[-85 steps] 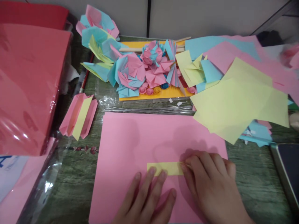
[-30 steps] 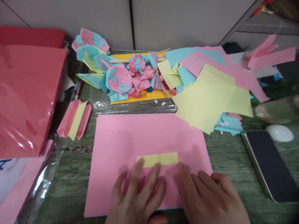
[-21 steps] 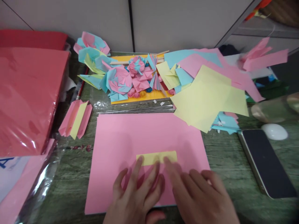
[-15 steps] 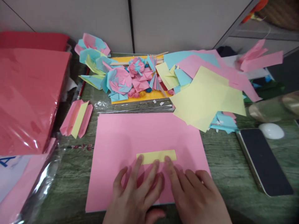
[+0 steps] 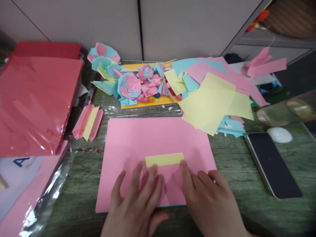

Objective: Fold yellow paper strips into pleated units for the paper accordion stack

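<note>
I'm watching the left hand (image 5: 134,204) and right hand (image 5: 209,197) lying flat, open, gripping nothing, fingertips pinning the yellow strip (image 5: 164,159) at six o'clock on the pink sheet (image 5: 153,135); I'm judging any next press needs even pressure

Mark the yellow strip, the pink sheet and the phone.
yellow strip (image 5: 164,159), head view, middle of the strip.
pink sheet (image 5: 148,138), head view, bare part above the strip.
phone (image 5: 273,164), head view, middle of its dark screen.

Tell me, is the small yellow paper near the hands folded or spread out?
Looks folded: the yellow strip lies flat on the pink sheet, far narrower than the loose yellow squares. Its layers cannot be seen.
</note>
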Tool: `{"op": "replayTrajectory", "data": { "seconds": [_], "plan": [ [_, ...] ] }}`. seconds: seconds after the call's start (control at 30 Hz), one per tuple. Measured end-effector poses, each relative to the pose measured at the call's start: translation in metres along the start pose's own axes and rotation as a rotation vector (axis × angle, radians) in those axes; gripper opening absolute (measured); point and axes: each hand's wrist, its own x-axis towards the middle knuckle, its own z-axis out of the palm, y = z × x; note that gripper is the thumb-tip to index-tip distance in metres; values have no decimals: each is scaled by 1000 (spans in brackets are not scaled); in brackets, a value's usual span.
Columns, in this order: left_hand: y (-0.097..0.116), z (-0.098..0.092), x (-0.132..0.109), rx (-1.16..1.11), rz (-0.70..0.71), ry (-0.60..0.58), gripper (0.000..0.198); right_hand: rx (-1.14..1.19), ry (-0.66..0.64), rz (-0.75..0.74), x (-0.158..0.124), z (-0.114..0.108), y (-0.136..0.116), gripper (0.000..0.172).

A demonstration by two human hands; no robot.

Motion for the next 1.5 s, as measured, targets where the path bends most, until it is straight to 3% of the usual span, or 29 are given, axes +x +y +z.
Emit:
{"op": "replayTrajectory", "data": {
  "seconds": [0.17,0.5,0.63,0.77,0.83,1.1,1.3,1.5],
  "plan": [
    [1,-5,-8,-22,-73,34,52,-14,-30,-15,-3,-1,-1,40],
    [2,3,-4,43,-28,116,33,-103,-66,-5,-5,-3,5,33],
    [-3,7,4,29,13,47,38,-80,-71,9,-1,-3,13,21],
    [-7,7,8,-15,14,2,46,29,61,76,11,4,29,20],
    [-8,7,8,-36,8,8,46,114,66,54,17,10,35,17],
    [-16,10,8,-32,-31,62,50,521,-139,24,18,16,24,15],
    [-26,12,12,-65,-12,23,46,729,-317,-187,16,10,18,10],
    [-30,13,14,-127,-27,-26,40,748,-242,-180,18,22,18,4]
  ]
}}
